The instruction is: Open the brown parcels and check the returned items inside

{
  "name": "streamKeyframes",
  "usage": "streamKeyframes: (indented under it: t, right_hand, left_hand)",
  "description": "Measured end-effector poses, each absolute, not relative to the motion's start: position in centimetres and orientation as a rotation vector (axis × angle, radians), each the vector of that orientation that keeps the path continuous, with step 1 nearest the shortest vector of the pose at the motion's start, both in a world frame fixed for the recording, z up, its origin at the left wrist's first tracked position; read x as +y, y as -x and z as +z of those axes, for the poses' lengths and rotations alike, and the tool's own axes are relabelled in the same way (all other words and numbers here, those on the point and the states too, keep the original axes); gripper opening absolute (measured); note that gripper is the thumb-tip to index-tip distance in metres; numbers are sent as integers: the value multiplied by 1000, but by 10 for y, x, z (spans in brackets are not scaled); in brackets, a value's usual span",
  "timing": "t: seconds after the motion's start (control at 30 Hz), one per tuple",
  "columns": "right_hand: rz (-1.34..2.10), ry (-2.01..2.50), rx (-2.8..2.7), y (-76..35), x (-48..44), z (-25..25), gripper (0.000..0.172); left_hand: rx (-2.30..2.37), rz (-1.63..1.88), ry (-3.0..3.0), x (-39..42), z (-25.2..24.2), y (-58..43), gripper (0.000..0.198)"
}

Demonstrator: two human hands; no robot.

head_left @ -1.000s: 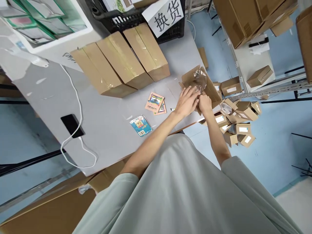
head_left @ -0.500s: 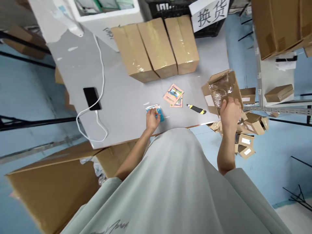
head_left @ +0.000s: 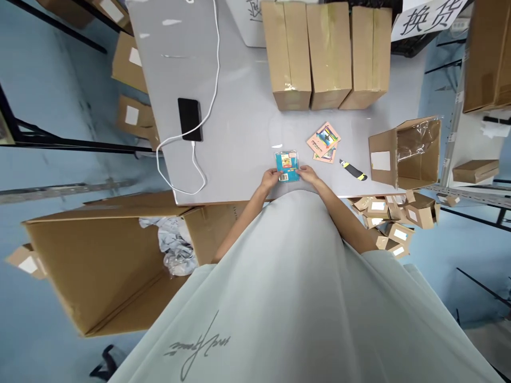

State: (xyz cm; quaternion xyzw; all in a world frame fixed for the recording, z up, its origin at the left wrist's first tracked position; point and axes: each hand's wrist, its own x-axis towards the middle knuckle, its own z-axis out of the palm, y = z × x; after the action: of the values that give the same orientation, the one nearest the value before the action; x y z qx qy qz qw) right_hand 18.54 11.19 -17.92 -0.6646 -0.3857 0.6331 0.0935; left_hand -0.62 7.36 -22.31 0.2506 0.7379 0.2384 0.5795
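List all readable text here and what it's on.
"换货" on the sign, top right.
Print on the packet, held between left hand and right hand: too small.
Print on the cards: too small.
Script on the shirt: illegible.
Stickers on the small boxes: nothing readable.

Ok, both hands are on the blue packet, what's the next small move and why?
Probably lift the blue packet clear of the table: the left hand and right hand grip its opposite edges, it lies at the near edge, and the open box stands to its right, past the utility knife.
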Motion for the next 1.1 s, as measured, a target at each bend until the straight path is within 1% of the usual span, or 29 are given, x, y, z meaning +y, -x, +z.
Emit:
streamKeyframes:
  t: [0.1, 0.17, 0.23, 0.3, 0.4, 0.47, 0.6, 0.77, 0.97, 1.1]
  right_hand:
    - [1918, 2008, -1025, -176, 104, -173, 14]
    - [1934, 2005, -966, -175, 100, -165, 13]
    - [1945, 1931, -910, -179, 95, -153, 20]
    - [1955, 1763, -890, -189, 90, -137, 30]
    - [1942, 1495, -964, -206, 81, -103, 49]
    - [1931, 1395, -1021, -216, 75, -77, 56]
    - [1945, 1326, -1077, -226, 69, -36, 60]
    - [1952, 1288, -1110, -239, 68, -16, 59]
    - [1946, 1275, -1109, -263, 65, -19, 59]
    - [1935, 1278, -1108, -278, 64, -22, 60]
  left_hand:
    - [1668, 579, -562, 77, -217, 6, 30]
    - [1637, 604, -559, 78, -207, 11, 35]
    - [1535, 658, -564, 78, -193, 20, 43]
    - [1350, 714, -566, 75, -174, 32, 51]
    - [1073, 749, -561, 70, -142, 48, 64]
    - [964, 753, -579, 67, -121, 54, 68]
    - [893, 779, -639, 66, -93, 55, 70]
    - [941, 886, -613, 71, -81, 35, 79]
    - [1016, 1008, -643, 69, -70, 18, 64]
    - [1077, 1042, -635, 63, -65, 18, 60]
